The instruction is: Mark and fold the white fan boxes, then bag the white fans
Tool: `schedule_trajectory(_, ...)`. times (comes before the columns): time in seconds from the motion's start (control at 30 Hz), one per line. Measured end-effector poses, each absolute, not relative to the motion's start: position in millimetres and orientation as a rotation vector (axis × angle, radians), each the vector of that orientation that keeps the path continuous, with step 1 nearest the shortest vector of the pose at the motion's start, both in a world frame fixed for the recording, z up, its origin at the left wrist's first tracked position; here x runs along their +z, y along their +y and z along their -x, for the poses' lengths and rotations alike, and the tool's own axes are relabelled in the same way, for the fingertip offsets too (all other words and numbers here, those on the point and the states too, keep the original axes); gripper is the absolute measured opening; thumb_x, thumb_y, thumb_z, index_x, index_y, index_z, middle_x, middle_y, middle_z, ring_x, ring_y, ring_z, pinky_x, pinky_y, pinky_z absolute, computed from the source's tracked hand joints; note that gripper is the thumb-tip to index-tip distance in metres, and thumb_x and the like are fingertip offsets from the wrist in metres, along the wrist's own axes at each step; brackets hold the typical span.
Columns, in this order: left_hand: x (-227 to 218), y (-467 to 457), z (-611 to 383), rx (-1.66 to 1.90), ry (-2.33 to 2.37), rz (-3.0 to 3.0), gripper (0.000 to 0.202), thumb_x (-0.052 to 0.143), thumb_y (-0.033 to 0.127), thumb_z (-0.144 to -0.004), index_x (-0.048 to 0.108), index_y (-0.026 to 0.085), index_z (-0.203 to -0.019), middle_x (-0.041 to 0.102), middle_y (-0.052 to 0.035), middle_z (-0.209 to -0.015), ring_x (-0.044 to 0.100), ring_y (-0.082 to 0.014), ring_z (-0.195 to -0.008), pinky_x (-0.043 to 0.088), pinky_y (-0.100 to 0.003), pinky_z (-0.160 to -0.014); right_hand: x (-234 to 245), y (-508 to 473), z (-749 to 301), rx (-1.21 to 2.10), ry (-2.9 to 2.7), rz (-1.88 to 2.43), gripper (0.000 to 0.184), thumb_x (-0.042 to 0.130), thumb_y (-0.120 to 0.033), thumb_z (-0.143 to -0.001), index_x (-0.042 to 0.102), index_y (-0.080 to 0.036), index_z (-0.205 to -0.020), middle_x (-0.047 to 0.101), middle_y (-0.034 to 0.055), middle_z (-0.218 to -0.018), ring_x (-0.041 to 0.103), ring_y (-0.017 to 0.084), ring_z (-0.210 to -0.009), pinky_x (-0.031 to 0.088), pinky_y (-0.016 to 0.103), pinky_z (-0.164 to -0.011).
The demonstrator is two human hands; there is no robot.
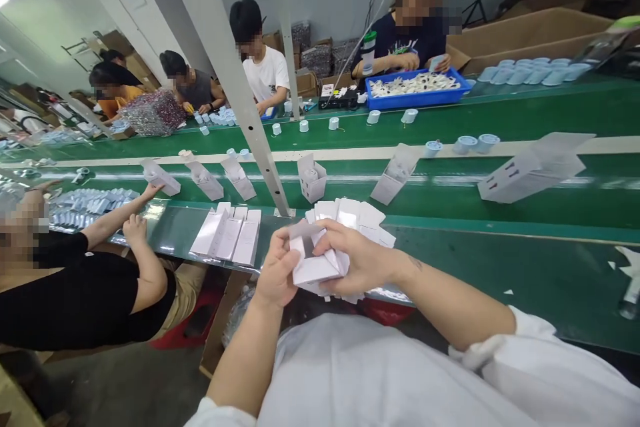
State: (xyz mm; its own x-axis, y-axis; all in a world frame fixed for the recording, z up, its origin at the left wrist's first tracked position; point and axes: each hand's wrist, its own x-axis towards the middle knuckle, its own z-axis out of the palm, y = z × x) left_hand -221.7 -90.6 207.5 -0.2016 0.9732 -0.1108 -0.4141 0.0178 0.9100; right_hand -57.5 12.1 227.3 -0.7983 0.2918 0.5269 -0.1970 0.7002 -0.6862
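A white carton (317, 270) is held just in front of the person's body, at the near edge of a green worktop (470, 273), its open end tipped up toward the viewer. The left hand (279, 268) pinches the carton's left side between thumb and fingers. The right hand (356, 255) curls around the other side, gripping it, with fingers bent at the opening. Gripping from both sides probably keeps the thin card square while the flaps are handled.

Directly behind the hands, a loose pile of flat-looking white cartons (356, 212) lies on the worktop, within easy reach, which seems to be why it is there. To the left, three more cartons (227, 237) rest side by side, perhaps lined up for easy picking.

Beyond, on a green conveyor (350, 181), cartons stand apart with flaps raised; one upright carton (312, 179) shows something pale inside, its open top apparently leaving the contents reachable. At left, a co-worker in black (85, 287) touches another carton (163, 177).

Farther back, small light-blue cups (334, 123) sit spaced in a row. Across the line, another co-worker (415, 40) sits behind a blue tray (417, 102) of small whitish pieces, whose raised rim likely contains them.
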Motion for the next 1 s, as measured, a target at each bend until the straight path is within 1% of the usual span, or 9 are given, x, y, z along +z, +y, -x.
schedule_trajectory(0.07, 201, -84, 217, 1.496, 1.118, -0.684, 0.062, 0.079, 0.041, -0.066, 0.057, 0.025, -0.122, 0.059, -0.0092, -0.133, 0.060, -0.0274, -0.116, 0.050, -0.042, -0.095, 230, 17, 61, 1.058, -2.338, 0.010, 0.043, 0.078, -0.021, -0.063, 0.052, -0.023, -0.098, 0.052, 0.0105, -0.124, 0.053, 0.025, -0.117, 0.049, 0.040, -0.092)
schedule_trajectory(0.13, 199, -80, 208, 1.609, 1.220, -0.567, 0.049, 0.077, 0.033, -0.067, 0.064, 0.021, -0.113, 0.065, -0.0091, -0.124, 0.063, -0.0261, -0.110, 0.051, -0.040, -0.092, 232, 15, 63, 1.027, -2.444, 0.041, 0.043, 0.078, -0.022, -0.067, 0.054, -0.023, -0.103, 0.050, 0.0121, -0.131, 0.051, 0.026, -0.122, 0.046, 0.043, -0.097)
schedule_trajectory(0.27, 207, -79, 197, 1.711, 1.345, -0.344, 0.035, 0.070, 0.026, -0.071, 0.069, 0.019, -0.106, 0.072, -0.0060, -0.102, 0.068, -0.0220, -0.093, 0.054, -0.035, -0.083, 227, -15, 65, 0.804, -2.414, 0.422, 0.071, 0.081, -0.040, -0.069, 0.046, -0.022, -0.129, 0.030, 0.0199, -0.149, 0.034, 0.034, -0.138, 0.040, 0.053, -0.107)
schedule_trajectory(0.4, 212, -83, 197, 1.614, 1.416, -0.377, 0.034, 0.068, 0.024, -0.073, 0.071, 0.020, -0.107, 0.070, -0.0071, -0.114, 0.068, -0.0220, -0.097, 0.055, -0.034, -0.083, 220, -46, 67, 0.607, -2.276, 0.600, 0.072, 0.077, -0.046, -0.073, 0.044, -0.023, -0.132, 0.027, 0.0204, -0.147, 0.036, 0.038, -0.136, 0.045, 0.057, -0.103)
schedule_trajectory(0.53, 206, -83, 198, 1.629, 1.435, -0.472, 0.030, 0.065, 0.023, -0.076, 0.071, 0.020, -0.105, 0.067, -0.0076, -0.122, 0.066, -0.0241, -0.104, 0.054, -0.038, -0.089, 219, -48, 63, 0.561, -2.332, 0.683, 0.056, 0.072, -0.028, -0.077, 0.049, -0.020, -0.127, 0.036, 0.0200, -0.139, 0.043, 0.038, -0.129, 0.049, 0.056, -0.098)
schedule_trajectory(0.7, 208, -75, 218, 1.523, 1.247, -0.996, 0.031, 0.071, 0.038, -0.075, 0.072, 0.020, -0.100, 0.062, -0.0090, -0.131, 0.049, -0.0281, -0.131, 0.038, -0.045, -0.110, 220, -22, 51, 0.693, -2.234, 0.541, 0.049, 0.064, -0.011, -0.063, 0.052, -0.021, -0.110, 0.043, 0.0163, -0.130, 0.050, 0.031, -0.121, 0.050, 0.048, -0.096)
schedule_trajectory(0.87, 213, -65, 232, 1.345, 0.912, -0.947, 0.052, 0.065, 0.070, -0.070, 0.061, 0.022, -0.091, 0.052, -0.0096, -0.142, 0.048, -0.0321, -0.131, 0.045, -0.050, -0.101, 231, -5, 40, 0.791, -2.272, 0.304, 0.066, 0.062, -0.010, -0.061, 0.043, -0.021, -0.122, 0.051, 0.0137, -0.125, 0.049, 0.028, -0.123, 0.047, 0.045, -0.100)
schedule_trajectory(0.93, 213, -65, 225, 1.332, 0.918, -0.896, 0.055, 0.063, 0.072, -0.071, 0.058, 0.024, -0.098, 0.053, -0.0091, -0.140, 0.054, -0.0299, -0.125, 0.048, -0.047, -0.097, 234, -2, 36, 0.817, -2.329, 0.252, 0.064, 0.062, -0.010, -0.062, 0.045, -0.020, -0.123, 0.049, 0.0142, -0.130, 0.048, 0.027, -0.126, 0.045, 0.043, -0.103)
schedule_trajectory(1.0, 213, -67, 213, 1.315, 0.992, -0.860, 0.056, 0.071, 0.061, -0.071, 0.055, 0.026, -0.111, 0.055, -0.0087, -0.136, 0.057, -0.0274, -0.120, 0.049, -0.043, -0.096, 236, 2, 33, 0.856, -2.390, 0.223, 0.060, 0.063, -0.012, -0.062, 0.048, -0.021, -0.119, 0.047, 0.0134, -0.135, 0.046, 0.027, -0.128, 0.044, 0.042, -0.104)
